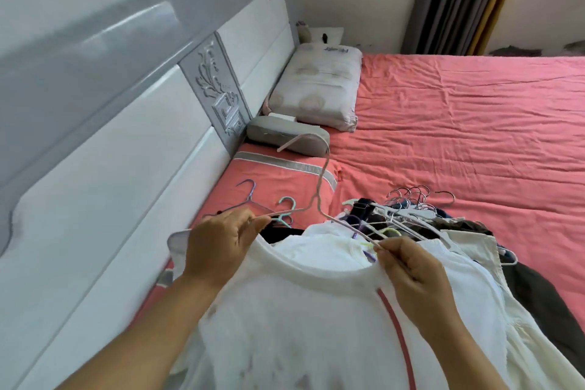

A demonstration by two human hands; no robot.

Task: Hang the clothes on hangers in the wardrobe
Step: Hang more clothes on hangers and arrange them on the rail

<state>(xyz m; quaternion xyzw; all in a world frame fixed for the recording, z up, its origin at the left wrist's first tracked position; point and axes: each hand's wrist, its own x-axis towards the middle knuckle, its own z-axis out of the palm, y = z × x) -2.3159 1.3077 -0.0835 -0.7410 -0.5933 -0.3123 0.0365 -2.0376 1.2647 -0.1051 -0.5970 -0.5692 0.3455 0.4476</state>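
Both bare arms reach forward from the bottom of the view. The left hand (218, 250) is curled, its fingertips pinching something thin. The right hand (411, 272) is curled too, thumb and fingers pinched together at its far end. The two hands are apart, side by side.

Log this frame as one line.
step: hanger into shirt | left hand: holds hanger | right hand: pinches hanger, shirt collar | wardrobe: unseen

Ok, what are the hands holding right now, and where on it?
A thin pale wire hanger: the left hand pinches one shoulder arm, the right hand the other, at the white top's neckline.
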